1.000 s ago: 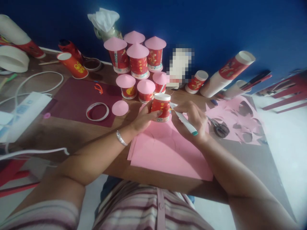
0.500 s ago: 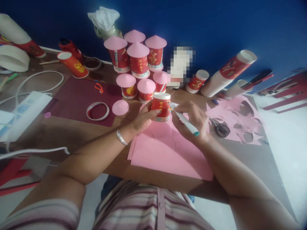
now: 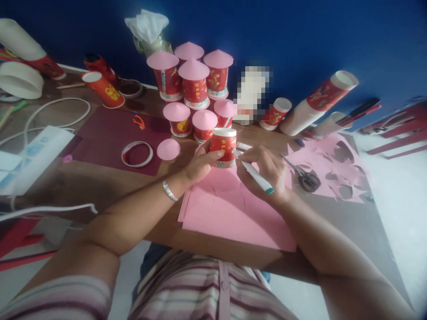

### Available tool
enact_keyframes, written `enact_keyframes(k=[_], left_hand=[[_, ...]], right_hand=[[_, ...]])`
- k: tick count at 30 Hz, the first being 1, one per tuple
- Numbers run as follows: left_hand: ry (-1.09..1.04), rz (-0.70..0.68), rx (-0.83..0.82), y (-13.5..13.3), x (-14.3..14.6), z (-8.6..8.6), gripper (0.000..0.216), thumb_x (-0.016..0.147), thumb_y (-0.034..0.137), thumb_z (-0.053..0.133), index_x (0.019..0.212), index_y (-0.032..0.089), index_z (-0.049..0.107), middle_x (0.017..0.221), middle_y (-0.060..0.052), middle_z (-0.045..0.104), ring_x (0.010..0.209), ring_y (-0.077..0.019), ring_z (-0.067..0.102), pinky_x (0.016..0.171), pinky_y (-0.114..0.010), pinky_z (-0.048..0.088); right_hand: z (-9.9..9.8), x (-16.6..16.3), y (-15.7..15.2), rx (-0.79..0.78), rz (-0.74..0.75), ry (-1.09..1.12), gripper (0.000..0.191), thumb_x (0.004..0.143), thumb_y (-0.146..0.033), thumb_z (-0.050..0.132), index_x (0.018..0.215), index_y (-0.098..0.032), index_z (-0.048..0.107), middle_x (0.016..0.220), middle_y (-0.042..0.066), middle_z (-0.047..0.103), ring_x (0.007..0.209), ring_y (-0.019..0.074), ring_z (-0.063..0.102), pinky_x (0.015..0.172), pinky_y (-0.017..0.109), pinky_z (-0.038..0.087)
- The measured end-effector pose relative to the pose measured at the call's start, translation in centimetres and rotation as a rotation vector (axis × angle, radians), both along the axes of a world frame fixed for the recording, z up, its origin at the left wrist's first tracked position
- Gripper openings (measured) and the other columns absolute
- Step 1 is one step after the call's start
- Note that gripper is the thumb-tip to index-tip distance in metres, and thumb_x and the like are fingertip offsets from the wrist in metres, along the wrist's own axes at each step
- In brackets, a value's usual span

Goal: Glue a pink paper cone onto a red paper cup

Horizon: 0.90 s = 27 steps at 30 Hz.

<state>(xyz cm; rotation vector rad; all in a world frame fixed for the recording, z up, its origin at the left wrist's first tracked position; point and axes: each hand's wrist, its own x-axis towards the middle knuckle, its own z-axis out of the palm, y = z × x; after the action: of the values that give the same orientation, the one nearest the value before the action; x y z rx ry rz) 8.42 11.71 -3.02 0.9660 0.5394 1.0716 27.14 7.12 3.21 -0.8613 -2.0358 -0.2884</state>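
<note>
My left hand (image 3: 199,165) grips a small red paper cup (image 3: 223,144) standing upside down on a sheet of pink paper (image 3: 233,209). Fingers wrap its left side. My right hand (image 3: 265,171) pinches a white pen with a green end (image 3: 256,176), its tip at the cup's lower right edge on the paper. A faint curved line shows on the pink sheet below the cup.
Several red cups with pink cone lids (image 3: 194,86) cluster behind. A pink paper circle (image 3: 168,149), a tape ring (image 3: 137,154) and a dark red sheet (image 3: 110,133) lie at left. Scissors (image 3: 305,178) rest on pink scraps (image 3: 330,166) at right. Cup stacks (image 3: 320,100) lean on the blue wall.
My right hand and the pen slid down and left along the cup's base. The left hand and the cup stayed put.
</note>
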Motion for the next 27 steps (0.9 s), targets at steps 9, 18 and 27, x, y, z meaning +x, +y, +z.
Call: enact_keyframes(k=[9, 18, 27], left_hand=[[-0.04, -0.008, 0.008, -0.2, 0.2, 0.3, 0.04, 0.08, 0.036, 0.084, 0.114, 0.019, 0.072, 0.106, -0.006, 0.075, 0.101, -0.0213, 0.07, 0.093, -0.035, 0.056], [0.142, 0.032, 0.083, 0.1, 0.0, -0.8, 0.059, 0.076, 0.048, 0.087, 0.122, 0.02, 0.062, 0.11, -0.006, 0.072, 0.101, -0.023, 0.069, 0.087, -0.036, 0.054], [0.34, 0.146, 0.25, -0.4, 0.3, -0.5, 0.057, 0.075, 0.044, 0.089, 0.119, 0.021, 0.059, 0.122, -0.009, 0.069, 0.115, -0.0294, 0.067, 0.096, -0.046, 0.059]], right_hand=[[-0.2, 0.1, -0.1, -0.017, -0.008, 0.011, 0.019, 0.092, -0.006, 0.061, 0.092, -0.024, 0.057, 0.076, -0.003, 0.069, 0.066, 0.0123, 0.068, 0.06, 0.024, 0.054], [-0.5, -0.3, -0.5, 0.095, 0.083, -0.033, 0.017, 0.094, -0.008, 0.065, 0.102, -0.021, 0.059, 0.082, 0.0, 0.07, 0.068, 0.0129, 0.068, 0.058, 0.025, 0.055], [-1.0, -0.4, -0.5, 0.102, 0.068, -0.095, 0.019, 0.096, -0.005, 0.062, 0.108, -0.019, 0.058, 0.087, 0.004, 0.071, 0.072, 0.0141, 0.065, 0.061, 0.026, 0.053]])
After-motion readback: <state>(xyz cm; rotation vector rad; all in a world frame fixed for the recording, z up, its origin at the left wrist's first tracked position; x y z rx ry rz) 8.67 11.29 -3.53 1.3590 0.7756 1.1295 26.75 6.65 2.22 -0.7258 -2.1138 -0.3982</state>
